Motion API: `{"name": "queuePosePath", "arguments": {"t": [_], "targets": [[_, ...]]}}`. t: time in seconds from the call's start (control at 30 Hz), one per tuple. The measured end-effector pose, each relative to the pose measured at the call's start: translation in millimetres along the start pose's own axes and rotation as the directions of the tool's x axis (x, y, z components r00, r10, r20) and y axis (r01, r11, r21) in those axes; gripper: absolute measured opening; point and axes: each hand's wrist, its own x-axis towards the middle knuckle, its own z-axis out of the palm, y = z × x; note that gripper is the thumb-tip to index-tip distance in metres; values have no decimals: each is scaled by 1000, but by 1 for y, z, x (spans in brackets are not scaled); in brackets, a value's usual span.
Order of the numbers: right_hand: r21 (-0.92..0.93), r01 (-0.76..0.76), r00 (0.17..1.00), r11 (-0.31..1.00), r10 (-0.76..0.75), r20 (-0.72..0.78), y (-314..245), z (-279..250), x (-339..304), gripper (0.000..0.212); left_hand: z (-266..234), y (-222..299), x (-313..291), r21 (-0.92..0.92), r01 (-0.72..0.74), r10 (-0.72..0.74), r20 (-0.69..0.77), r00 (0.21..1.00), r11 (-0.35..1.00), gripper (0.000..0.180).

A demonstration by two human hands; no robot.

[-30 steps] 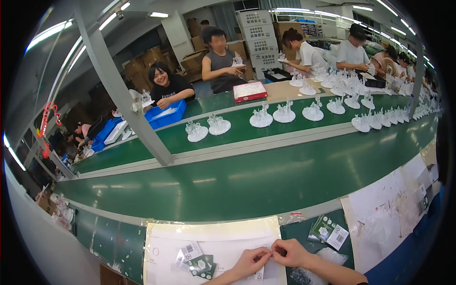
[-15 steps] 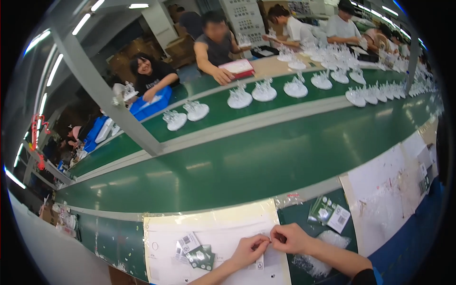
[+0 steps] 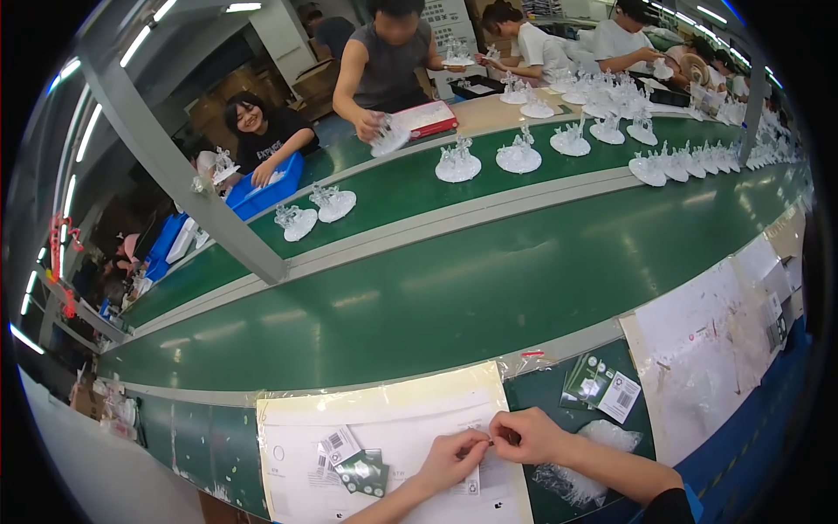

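It's a factory w/ green belts (image 3: 410, 293) & several wkrs (image 3: 539, 44).

Nearer the left edge than the right of our white paper sheet (image 3: 406, 424), we have rectangular green-and-white cards (image 3: 362, 472); past its right edge lies a crumpled clear plastic bag (image 3: 572, 486), more cards (image 3: 602, 387) behind it.
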Motion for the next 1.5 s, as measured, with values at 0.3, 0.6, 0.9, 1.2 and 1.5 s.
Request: {"name": "queuePosePath", "arguments": {"t": [0.3, 0.6, 0.9, 1.2, 1.5], "targets": [[-19, 2, 1000, 1000, -2, 12, 5, -4, 3, 11, 6, -13, 6, -73, -71, 69, -25, 997, 995, 15], [-1, 2, 1000, 1000, -2, -5, 11, -6, 0, 10, 6, -4, 10, 25, 8, -8, 12, 1000, 1000, 16], [-12, -4, 1000, 1000, 5, 7, 16, -16, -2, 11, 16, -2, 17, -51, -96, 95, -23, 995, 994, 14], [-18, 1, 1000, 1000, -1, -6, 21, -21, -3, 12, 20, -5, 23, -22, -24, 24, 23, 999, 999, 16], [-13, 22, 999, 1000, -22, -44, 25, -24, -5, 10, 25, -8, 28, -98, -38, 42, 44, 998, 994, 14]]}}
